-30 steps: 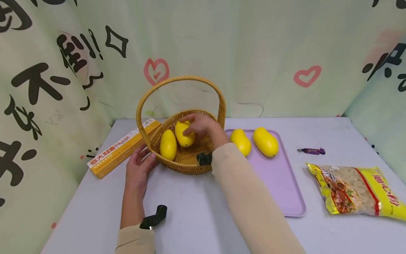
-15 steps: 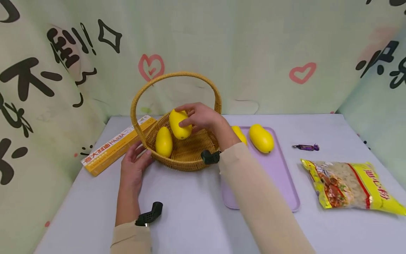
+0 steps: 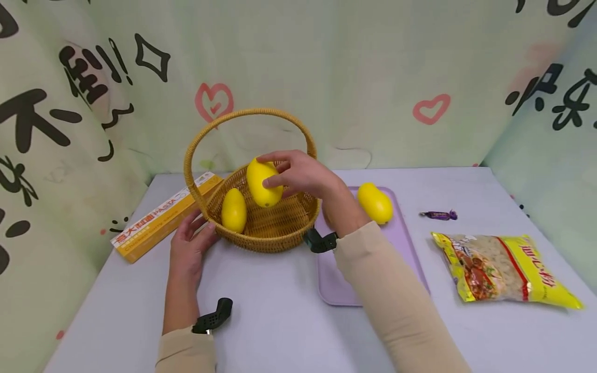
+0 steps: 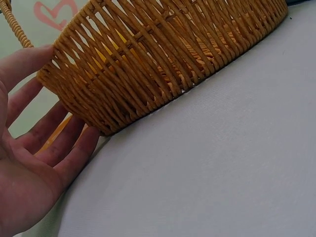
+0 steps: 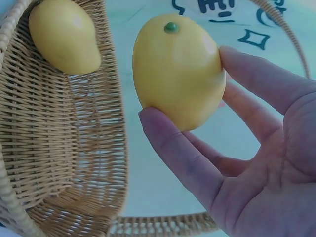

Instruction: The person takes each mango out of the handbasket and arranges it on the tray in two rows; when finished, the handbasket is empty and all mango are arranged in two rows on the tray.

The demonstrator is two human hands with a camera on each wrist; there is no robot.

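Note:
My right hand (image 3: 305, 173) pinches a yellow mango (image 3: 263, 182) between thumb and fingers, above the wicker basket (image 3: 280, 228). A green stem nub shows on this mango (image 5: 177, 69) in the right wrist view. Another mango (image 3: 234, 210) lies in the left part of the basket. My left hand (image 3: 188, 248) rests against the basket's left end, fingers loosely extended. In the left wrist view, the left hand (image 4: 34, 163) has its thumb tip by the rim and its other fingers along the outer wall.
A purple tray (image 3: 340, 290) right of the basket bears a mango (image 3: 374, 203), partly behind my right arm. An orange pasta box (image 3: 163, 220) lies left. A purple-wrapped candy (image 3: 438, 215) and a yellow food bag (image 3: 503, 269) lie right. The basket's tall handle (image 3: 249, 112) arches overhead.
My right hand has lifted the mango from inside the basket to above it, mostly before the half-second frame. The left hand stays at the basket's side. The head view has shifted slightly.

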